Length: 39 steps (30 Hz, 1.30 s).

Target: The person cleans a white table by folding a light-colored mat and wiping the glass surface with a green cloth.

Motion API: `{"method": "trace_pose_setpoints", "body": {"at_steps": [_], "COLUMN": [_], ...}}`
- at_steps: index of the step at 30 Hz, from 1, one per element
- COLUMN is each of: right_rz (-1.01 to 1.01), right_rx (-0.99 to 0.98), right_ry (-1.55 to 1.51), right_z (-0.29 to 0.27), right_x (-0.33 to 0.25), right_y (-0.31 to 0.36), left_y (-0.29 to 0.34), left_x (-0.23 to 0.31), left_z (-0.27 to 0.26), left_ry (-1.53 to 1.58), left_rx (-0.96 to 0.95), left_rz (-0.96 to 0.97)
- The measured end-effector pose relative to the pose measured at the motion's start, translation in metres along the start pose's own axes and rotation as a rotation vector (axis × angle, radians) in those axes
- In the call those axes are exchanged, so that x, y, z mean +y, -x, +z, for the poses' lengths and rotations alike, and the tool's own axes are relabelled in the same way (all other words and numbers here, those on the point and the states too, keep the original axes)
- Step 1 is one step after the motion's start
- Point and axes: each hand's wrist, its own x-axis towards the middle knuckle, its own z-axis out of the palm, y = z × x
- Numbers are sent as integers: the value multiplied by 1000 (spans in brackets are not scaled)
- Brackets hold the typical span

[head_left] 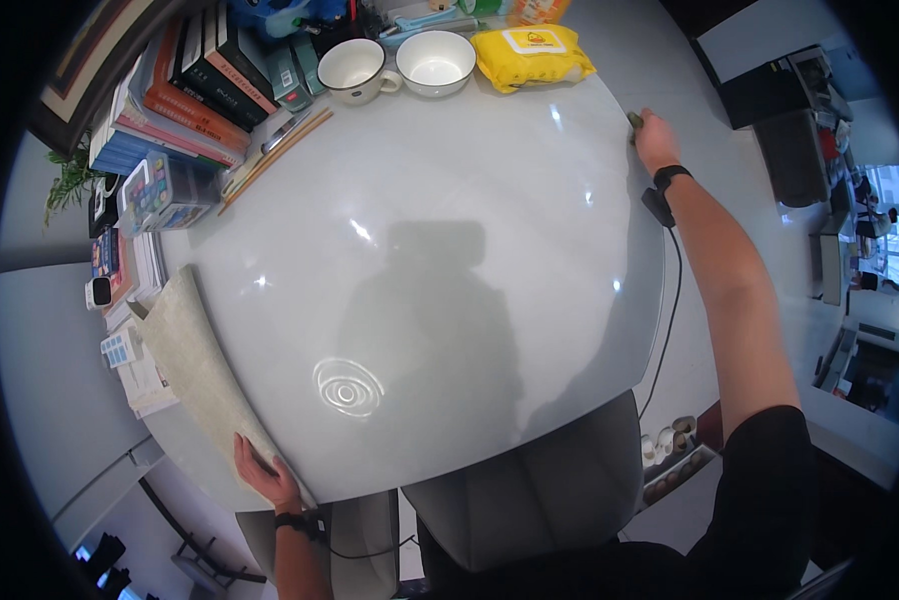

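Note:
My left hand [267, 473] lies at the near left of the glossy white table [450, 190], fingers stretched out, resting on a beige cloth-like mat [198, 352]. The mat forms a long folded strip along the table's left side. My right arm reaches out to the far right edge of the table. There my right hand [656, 140] is closed around a small dark green object [635, 121]; most of it is hidden by the fingers. Both wrists wear black bands with cables attached.
Along the far side stand a handled white cup [353, 72], a white bowl [437, 64] and a yellow wipes pack [533, 57]. Chopsticks [276, 163], a clear plastic box [165, 195] and stacked books [195, 85] are at the far left. Grey chairs [530, 485] stand at the near edge.

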Motion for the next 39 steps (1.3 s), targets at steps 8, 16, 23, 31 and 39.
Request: {"method": "trace_pose_setpoints", "body": {"at_steps": [8,16,23,31,39], "right_rz": [-934,-1074,-543,-400,-215], "right_rx": [91,6,49,153,95], "right_ry": [-458,-680,-531,-397,-595], "right_z": [-20,-3,0,6,10], "right_x": [-175,-334,-267,-192,-276], "right_y": [149,223,95,59,81], "left_y": [1,0,-1,0,1], "left_x": [-1,-4,0,-5,-8], "left_z": [-1,-1,-2,-3,-1], "left_ry": [-30,-50,-52,-47,-60], "left_rx": [-11,-52,-59,-47,-48], "left_rz": [-6,-21,-17,-23,-18]}}
